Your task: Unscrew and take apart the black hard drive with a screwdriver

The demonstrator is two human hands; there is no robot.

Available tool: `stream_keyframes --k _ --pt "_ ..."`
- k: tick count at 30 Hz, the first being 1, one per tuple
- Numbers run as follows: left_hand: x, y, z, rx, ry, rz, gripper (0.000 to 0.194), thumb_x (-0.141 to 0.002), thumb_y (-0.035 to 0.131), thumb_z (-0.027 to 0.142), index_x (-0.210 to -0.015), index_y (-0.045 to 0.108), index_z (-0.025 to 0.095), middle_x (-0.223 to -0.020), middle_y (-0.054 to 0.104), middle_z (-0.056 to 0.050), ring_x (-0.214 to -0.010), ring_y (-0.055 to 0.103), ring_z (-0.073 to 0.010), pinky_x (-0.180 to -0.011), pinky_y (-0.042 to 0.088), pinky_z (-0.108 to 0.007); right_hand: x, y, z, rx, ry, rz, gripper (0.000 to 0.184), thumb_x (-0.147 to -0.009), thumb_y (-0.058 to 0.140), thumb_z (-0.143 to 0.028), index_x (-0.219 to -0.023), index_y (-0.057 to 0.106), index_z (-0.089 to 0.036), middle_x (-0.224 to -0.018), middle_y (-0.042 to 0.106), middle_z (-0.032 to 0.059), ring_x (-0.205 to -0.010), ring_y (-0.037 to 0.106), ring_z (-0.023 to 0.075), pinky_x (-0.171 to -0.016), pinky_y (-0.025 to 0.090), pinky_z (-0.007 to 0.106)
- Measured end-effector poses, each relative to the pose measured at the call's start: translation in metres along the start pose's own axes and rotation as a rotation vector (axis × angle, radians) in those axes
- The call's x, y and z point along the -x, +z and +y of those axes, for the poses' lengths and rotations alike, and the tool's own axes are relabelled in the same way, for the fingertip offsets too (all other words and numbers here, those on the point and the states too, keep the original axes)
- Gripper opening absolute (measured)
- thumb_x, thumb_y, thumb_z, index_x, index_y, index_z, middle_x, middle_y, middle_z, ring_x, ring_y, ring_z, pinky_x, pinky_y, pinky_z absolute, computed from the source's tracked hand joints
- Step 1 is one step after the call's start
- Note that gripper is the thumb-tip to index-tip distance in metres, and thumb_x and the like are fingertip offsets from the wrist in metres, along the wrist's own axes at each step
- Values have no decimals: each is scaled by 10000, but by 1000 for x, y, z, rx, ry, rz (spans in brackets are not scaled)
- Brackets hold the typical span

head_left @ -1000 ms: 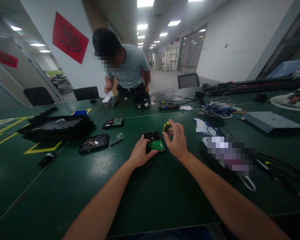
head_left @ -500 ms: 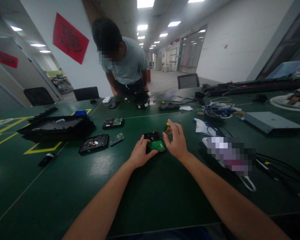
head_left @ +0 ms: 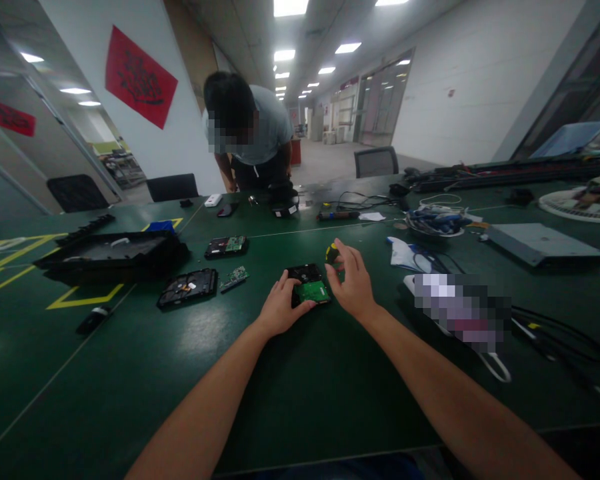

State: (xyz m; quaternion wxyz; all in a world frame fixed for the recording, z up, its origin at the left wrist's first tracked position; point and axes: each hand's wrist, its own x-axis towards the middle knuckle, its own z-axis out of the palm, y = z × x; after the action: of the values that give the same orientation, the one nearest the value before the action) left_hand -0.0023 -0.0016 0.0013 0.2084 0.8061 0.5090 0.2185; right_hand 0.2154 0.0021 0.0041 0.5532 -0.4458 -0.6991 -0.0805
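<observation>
A hard drive with a green circuit board lies flat on the table in front of me. My left hand grips its left side, with the thumb along the near edge. Just right of the drive, my right hand pinches a screwdriver by its yellow-and-black handle. The fingers hide most of its lower part, so I cannot tell whether the tip touches the drive. To the left lie a loose circuit board, a black drive casing and another drive.
A black tray-like housing stands at left on the green table. To the right are a white power strip, cables, a grey metal box and a plate of wires. Across the table a person leans forward.
The screwdriver handle has tilted left and shows more of itself beyond my right fingers. The person opposite has bent lower and shifted right. My left hand and the drive stay put.
</observation>
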Motion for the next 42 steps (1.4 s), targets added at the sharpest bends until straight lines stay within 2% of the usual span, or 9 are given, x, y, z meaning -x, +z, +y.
stream_keyframes --k 2,7,12,18,24,28,34,39,42 --pt "0 0 0 0 6 4 587 -896 746 514 -1345 572 178 -1681 355 -255 -1616 251 -356 -1258 332 -543 0 0 0 -4 -7 12 609 -1024 531 -264 -1604 346 -265 -1306 583 153 -955 672 237 -814 663 444" --pt "0 1 -1 2 8 5 593 -901 741 505 -1350 574 156 -1679 345 -274 -1618 242 -360 -1264 322 -525 -1 0 0 3 -17 23 605 -1022 518 -244 -1603 349 -265 -1313 592 146 -1016 679 250 -875 653 463" --pt "0 0 0 -3 7 0 587 -903 733 518 -1349 566 176 -1684 347 -257 -1619 243 -354 -1258 327 -542 -1 -1 -1 7 13 28 600 -1017 553 -279 -1590 371 -280 -1289 586 137 -938 682 238 -817 663 452" --pt "0 0 0 7 -7 -6 609 -901 737 521 -1369 568 170 -1703 300 -265 -1609 267 -367 -1261 323 -525 0 0 0 3 -4 20 613 -1035 494 -248 -1622 320 -283 -1340 567 152 -1093 668 271 -924 640 491" --pt "0 1 -2 7 10 5 597 -898 739 527 -1351 571 177 -1687 344 -256 -1620 237 -356 -1265 318 -535 0 1 1 7 3 33 619 -1018 549 -279 -1604 348 -281 -1282 568 138 -952 677 242 -829 662 455" --pt "-1 0 0 -5 13 0 596 -903 735 516 -1353 571 163 -1676 356 -269 -1622 233 -353 -1268 315 -536 0 1 0 18 -15 33 614 -1028 508 -239 -1615 331 -274 -1336 557 153 -1050 669 252 -901 649 461" --pt "0 0 1 11 4 4 570 -891 747 511 -1329 570 193 -1664 396 -235 -1621 239 -346 -1264 322 -555 0 1 0 -13 3 44 600 -1018 548 -282 -1593 379 -275 -1267 570 133 -953 669 237 -821 660 438" --pt "0 1 -1 5 12 7 559 -903 730 529 -1330 568 207 -1657 409 -227 -1621 241 -345 -1257 334 -555 0 0 -1 -9 -2 15 625 -1027 503 -254 -1625 327 -300 -1319 562 135 -1036 666 253 -882 647 465" --pt "0 1 -1 1 7 7 563 -903 733 521 -1332 572 194 -1667 385 -243 -1621 239 -350 -1263 328 -538 -1 -1 -1 8 -7 18 606 -1029 524 -272 -1610 353 -294 -1279 564 136 -1016 661 257 -844 652 459"
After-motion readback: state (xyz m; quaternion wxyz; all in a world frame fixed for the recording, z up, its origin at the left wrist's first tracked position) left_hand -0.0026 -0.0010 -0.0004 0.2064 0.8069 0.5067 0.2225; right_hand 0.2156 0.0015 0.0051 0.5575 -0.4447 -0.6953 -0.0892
